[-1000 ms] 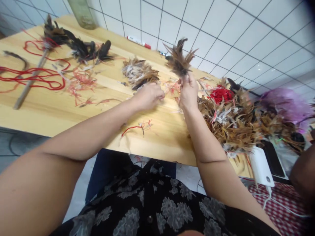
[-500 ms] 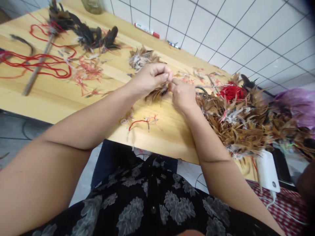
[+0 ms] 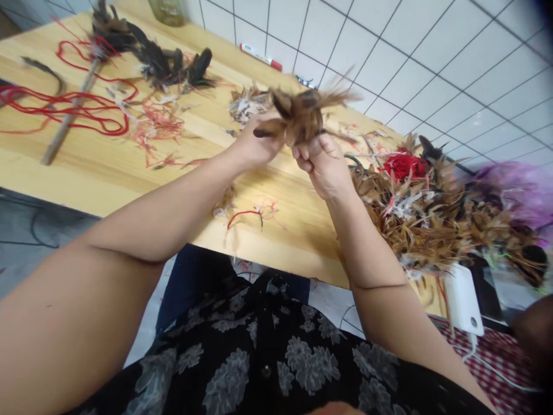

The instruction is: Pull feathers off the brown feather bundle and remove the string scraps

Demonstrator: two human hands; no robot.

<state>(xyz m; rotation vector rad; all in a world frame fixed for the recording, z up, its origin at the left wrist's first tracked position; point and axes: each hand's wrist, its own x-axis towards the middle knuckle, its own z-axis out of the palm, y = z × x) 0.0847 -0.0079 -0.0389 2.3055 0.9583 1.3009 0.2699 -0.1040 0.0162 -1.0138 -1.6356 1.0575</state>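
A bunch of brown feathers (image 3: 302, 112), blurred by motion, is raised above the table between my two hands. My left hand (image 3: 262, 141) closes on its lower left side, with the fingertips hidden behind the feathers. Curled fingers of my right hand (image 3: 325, 161) grip the bunch from below on the right. Just behind my left hand lies a small clump of pale and brown feathers (image 3: 246, 105). Nearer me, a short red string (image 3: 242, 213) rests on the wooden table (image 3: 294, 242).
On the right spreads a large heap of brown feathers (image 3: 415, 219) with a red yarn bundle (image 3: 405, 164). Purple feathers (image 3: 518, 187) and a white power bank (image 3: 463, 300) lie beyond. At left are a stick (image 3: 71, 118), red cord (image 3: 99, 124) and dark feathers (image 3: 159, 63). A marker (image 3: 260, 56) lies by the tiled wall.
The feather bunch, earlier low and mostly hidden under my hands, now stands up above them. My right hand has turned over, its curled fingers now showing.
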